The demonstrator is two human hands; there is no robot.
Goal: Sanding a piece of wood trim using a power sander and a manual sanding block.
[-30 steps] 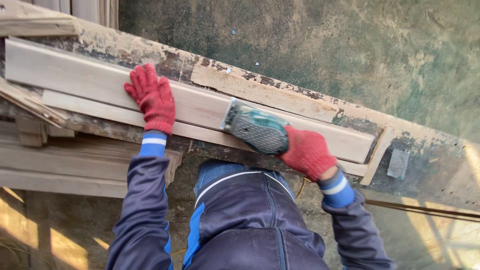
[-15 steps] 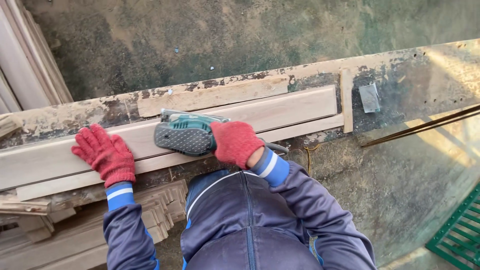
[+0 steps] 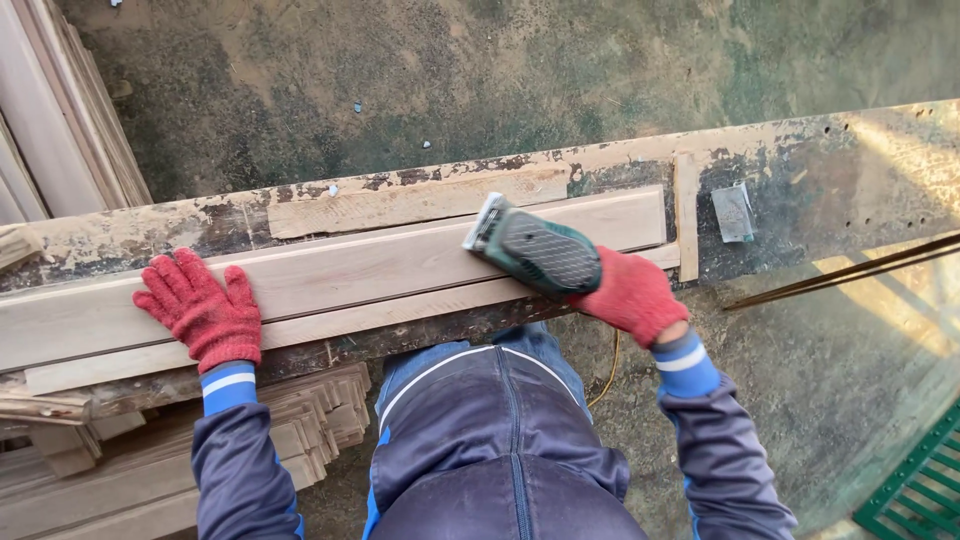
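The floor (image 3: 480,70) fills the top of the view, dusty and greenish; below it the tabletop (image 3: 800,150) runs from left to right, its paint worn and flaking; a long pale board (image 3: 350,275) lies along it, with a narrower strip (image 3: 400,312) just beside its near edge and a rougher plank (image 3: 420,198) against its far edge; a short upright stop (image 3: 686,215) touches the board's right end, and a small grey block (image 3: 733,212) sits just right of that. Stacked slats (image 3: 150,470) lie under the tabletop at lower left; more boards (image 3: 60,120) lean at upper left; a thin dark rod (image 3: 850,270) slants off to the right; a green grate (image 3: 915,490) shows in the lower right corner. The sander (image 3: 535,250), green with a dark mesh top, rests on the board near its right end, tilted toward the far edge. The right hand (image 3: 635,295), in a red glove, has its fingers wrapped tight around the sander's rear. The left hand (image 3: 200,310), also in a red glove, lies flat on the board well to the left, fingers (image 3: 170,285) spread and gripping nothing.
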